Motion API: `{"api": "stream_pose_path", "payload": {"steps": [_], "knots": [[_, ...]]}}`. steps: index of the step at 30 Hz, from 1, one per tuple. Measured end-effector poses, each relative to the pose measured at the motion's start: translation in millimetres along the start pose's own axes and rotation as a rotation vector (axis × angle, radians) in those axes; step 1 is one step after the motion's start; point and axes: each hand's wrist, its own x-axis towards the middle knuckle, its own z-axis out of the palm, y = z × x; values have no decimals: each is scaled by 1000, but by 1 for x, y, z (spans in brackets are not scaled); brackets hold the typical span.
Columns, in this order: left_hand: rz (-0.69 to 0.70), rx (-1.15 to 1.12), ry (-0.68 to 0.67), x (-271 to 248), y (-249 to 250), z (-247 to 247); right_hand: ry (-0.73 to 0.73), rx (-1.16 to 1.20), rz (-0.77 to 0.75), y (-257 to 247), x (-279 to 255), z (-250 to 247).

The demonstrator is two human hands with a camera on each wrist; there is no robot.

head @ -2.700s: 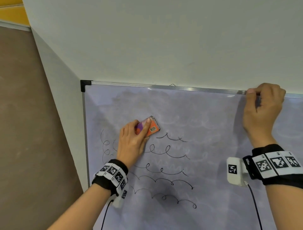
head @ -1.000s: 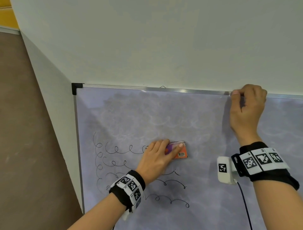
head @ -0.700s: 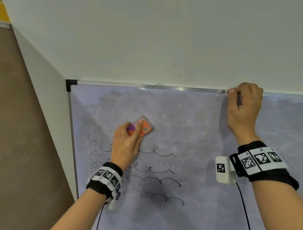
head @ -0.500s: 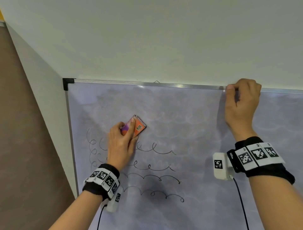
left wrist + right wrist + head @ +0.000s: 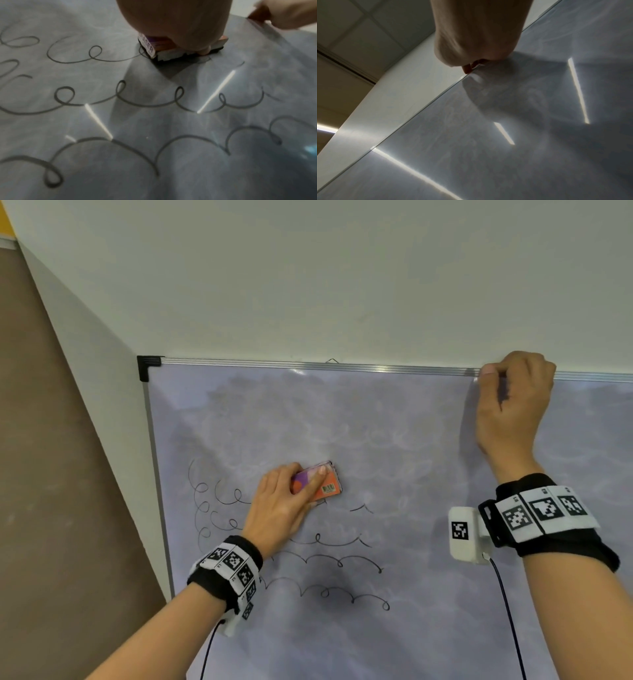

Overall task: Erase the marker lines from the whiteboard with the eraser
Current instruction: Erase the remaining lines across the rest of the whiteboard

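My left hand (image 5: 287, 501) grips an orange and purple eraser (image 5: 325, 486) and presses it flat on the whiteboard (image 5: 411, 628), at the right end of the top row of black marker loops (image 5: 226, 498). In the left wrist view the eraser (image 5: 154, 50) sits felt-down under my palm, with looped marker lines (image 5: 120, 97) below it. More loop rows (image 5: 325, 563) run lower on the board. My right hand (image 5: 510, 405) curls over the board's top metal frame (image 5: 342, 367), and its fingertips (image 5: 467, 69) hook the edge.
The whiteboard hangs on a white wall (image 5: 308, 285) that turns a corner at the left, beside a brown surface (image 5: 51, 474). The board's upper half shows grey smears of wiped ink. Cables hang from both wrist cameras.
My left hand has swept the eraser right along the top row of loops, and most of that row's right part is now wiped away. The right hand kept its grip on the frame.
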Motion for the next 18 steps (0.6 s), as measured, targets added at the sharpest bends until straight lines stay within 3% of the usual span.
{"api": "stream_pose_path", "payload": {"steps": [3,7,9,15,18], "knots": [[106,-4,-32,-15,-1,7,-4,6,5,0,0,-1],[315,37,-185,-54,-3,12,-10,11,12,-1,-1,-2],[311,54,-164,-50,-8,8,-13,10,15,-1,0,-2],[95,23,-57,-24,-15,-1,-19,9,17,-3,-1,-2],[130,-7,-77,-36,0,6,-9,12,18,-2,-1,-1]]}}
